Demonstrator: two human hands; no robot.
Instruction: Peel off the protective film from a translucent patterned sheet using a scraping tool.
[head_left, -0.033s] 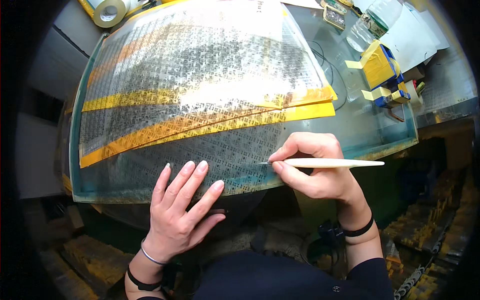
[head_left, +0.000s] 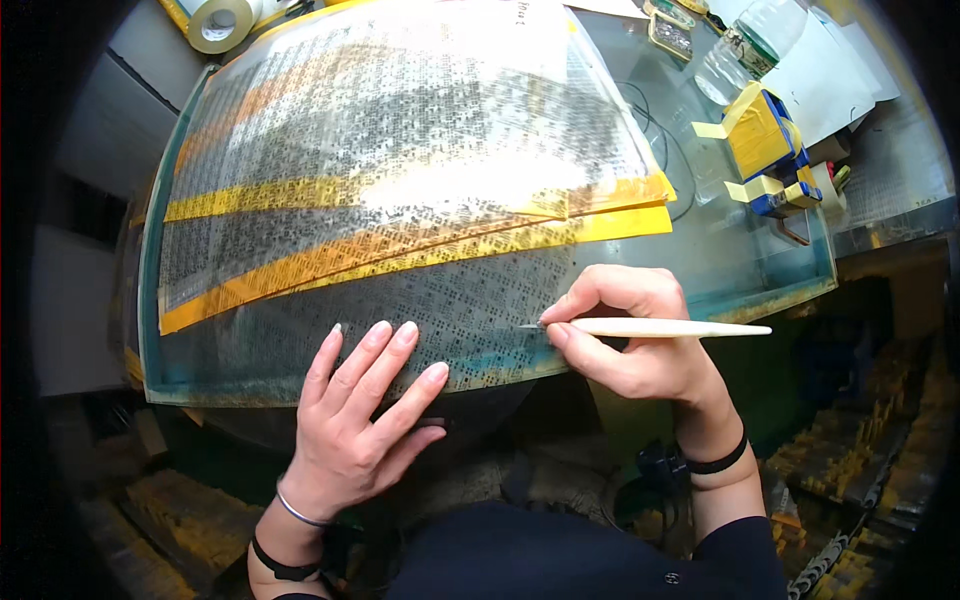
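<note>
My right hand (head_left: 640, 345) pinches a slim craft knife (head_left: 670, 327) with a long white handle near its thin metal tip. That tip points left and rests at a clear film (head_left: 480, 335) covered in rows of small dark marks. Flat on the film's near part, by the glass table's front edge, lies my left hand (head_left: 360, 410), fingers spread and holding nothing. Beyond both hands, a stack of printed transparent sheets (head_left: 300, 150) bordered with yellow and orange tape covers much of the glass table (head_left: 690, 270). Bright glare hides part of the stack's print.
At the right stands a blue and yellow tape dispenser (head_left: 765, 150) with strips hanging off. Behind it are a clear plastic bottle (head_left: 745, 55) and white papers (head_left: 825, 80). A tape roll (head_left: 218, 28) sits at the far left. A thin black cable (head_left: 670, 150) crosses the glass.
Hardly anything differs. The fingers of my left hand have shifted very slightly; the knife stays at nearly the same spot.
</note>
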